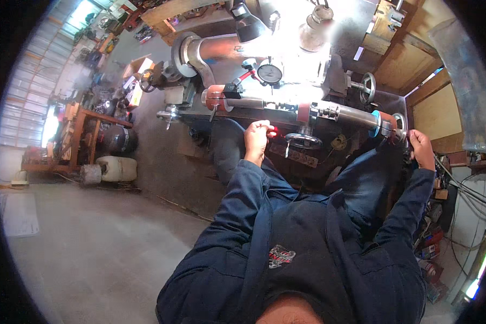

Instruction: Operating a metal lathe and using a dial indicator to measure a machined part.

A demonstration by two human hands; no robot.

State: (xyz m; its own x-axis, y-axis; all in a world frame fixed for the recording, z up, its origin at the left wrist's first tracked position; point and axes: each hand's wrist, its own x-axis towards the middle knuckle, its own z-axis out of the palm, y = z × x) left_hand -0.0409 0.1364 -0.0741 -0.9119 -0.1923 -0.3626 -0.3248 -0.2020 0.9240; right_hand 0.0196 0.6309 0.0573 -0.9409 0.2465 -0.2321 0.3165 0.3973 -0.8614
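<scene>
Both hands at the lathe (pixel 286 81)

Our left hand (pixel 256 137) closes its fingers on a red knob (pixel 274 131) at the lathe's front edge; our right hand (pixel 420 146) curls beside the handwheel (pixel 399 121) at its right end, grip unclear.

Head camera, looking steeply down over the wearer's chest

A single fisheye view from the person's head faces down and forward; the dark jacket (pixel 308 254) fills the lower centre close up, the lathe (pixel 286 102) crosses the upper middle at arm's length, and the concrete floor (pixel 92 243) bends away lower left.
</scene>
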